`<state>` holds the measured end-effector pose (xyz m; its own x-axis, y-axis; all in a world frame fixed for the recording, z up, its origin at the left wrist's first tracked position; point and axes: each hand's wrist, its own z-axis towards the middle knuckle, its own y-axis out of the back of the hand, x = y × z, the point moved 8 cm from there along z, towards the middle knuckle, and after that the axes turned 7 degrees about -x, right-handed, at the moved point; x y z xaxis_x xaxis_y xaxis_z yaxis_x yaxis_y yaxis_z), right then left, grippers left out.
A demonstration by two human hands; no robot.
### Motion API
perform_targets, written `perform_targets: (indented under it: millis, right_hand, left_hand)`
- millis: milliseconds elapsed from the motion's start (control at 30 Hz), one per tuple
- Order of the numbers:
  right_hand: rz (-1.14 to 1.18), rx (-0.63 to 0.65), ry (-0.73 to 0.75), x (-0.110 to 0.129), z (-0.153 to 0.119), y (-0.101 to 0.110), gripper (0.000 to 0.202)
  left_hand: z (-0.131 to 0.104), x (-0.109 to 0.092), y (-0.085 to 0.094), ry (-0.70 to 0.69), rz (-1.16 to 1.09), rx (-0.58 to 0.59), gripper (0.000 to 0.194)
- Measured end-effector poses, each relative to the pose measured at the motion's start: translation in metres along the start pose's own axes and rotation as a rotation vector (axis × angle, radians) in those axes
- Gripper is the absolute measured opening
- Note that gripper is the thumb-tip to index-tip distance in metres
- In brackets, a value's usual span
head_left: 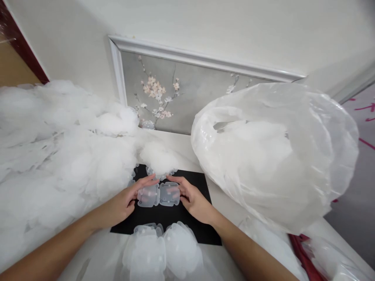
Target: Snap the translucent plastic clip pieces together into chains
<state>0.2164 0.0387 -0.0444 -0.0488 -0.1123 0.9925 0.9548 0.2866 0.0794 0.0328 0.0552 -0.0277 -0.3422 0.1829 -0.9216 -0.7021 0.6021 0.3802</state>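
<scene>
Two thin translucent plastic pieces sit side by side over a black mat (158, 218), their inner edges meeting or nearly so. My left hand (125, 203) is closed on the left piece (149, 196), its fingers partly behind it. The right piece (170, 194) is held at its right edge by my right hand (193, 199), with fingertips showing through the plastic. Beyond them lies a small heap of similar pieces (159, 158) at the mat's far edge. Two stacks of pieces, a left one (145, 253) and a right one (182, 249), stand at the near edge.
A large pile of translucent pieces (67, 164) covers the left side. On the right, an open clear plastic bag (316, 164) holds more pieces. A framed flower picture (181, 97) is on the wall behind the white table (187, 147).
</scene>
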Motion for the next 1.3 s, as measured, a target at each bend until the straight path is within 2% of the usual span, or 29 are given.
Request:
perform_targets:
  millis: [67,200,267,333,400,467,533,600,700,800,1000,1300]
  right_hand:
    - [-0.063,-0.023,0.043,0.003,0.000,0.002,0.052]
    - [-0.351,-0.073,0.223,0.015,0.000,0.005,0.025]
    - [-0.434,-0.094,0.250,0.017,0.001,0.006,0.020]
    - [-0.418,-0.121,0.226,0.017,0.001,0.008,0.015]
    - [-0.303,-0.152,0.148,0.014,0.002,0.010,0.009]
    - [-0.092,-0.194,0.006,0.007,0.002,0.012,0.016]
    - [0.177,-0.224,-0.157,-0.003,0.001,0.012,0.027]
    - [0.412,-0.219,-0.284,-0.009,0.000,0.007,0.033]
    - [0.593,-0.178,-0.383,-0.012,-0.001,-0.001,0.040]
    - [0.643,-0.181,-0.409,-0.012,-0.001,-0.002,0.040]
    - [0.651,-0.199,-0.433,-0.015,-0.002,0.000,0.042]
    - [0.614,-0.204,-0.413,-0.017,-0.001,0.002,0.039]
  left_hand:
    - [0.000,0.001,0.000,-0.007,0.029,-0.007,0.085]
    - [0.003,0.002,0.002,-0.026,0.101,-0.051,0.078]
    - [0.005,0.002,0.005,-0.037,0.141,-0.086,0.073]
    - [0.006,0.001,0.007,-0.047,0.184,-0.124,0.063]
    - [0.007,-0.003,0.011,-0.059,0.239,-0.185,0.041]
    - [0.007,-0.008,0.019,-0.034,0.243,-0.294,0.023]
    - [0.005,-0.008,0.027,0.070,0.122,-0.407,0.030]
    - [0.001,-0.001,0.028,0.230,-0.118,-0.470,0.044]
    - [-0.003,0.010,0.018,0.409,-0.480,-0.456,0.054]
    - [-0.003,0.015,0.008,0.461,-0.668,-0.394,0.049]
    - [0.000,0.016,0.003,0.481,-0.793,-0.357,0.039]
    - [0.003,0.013,0.000,0.441,-0.867,-0.301,0.044]
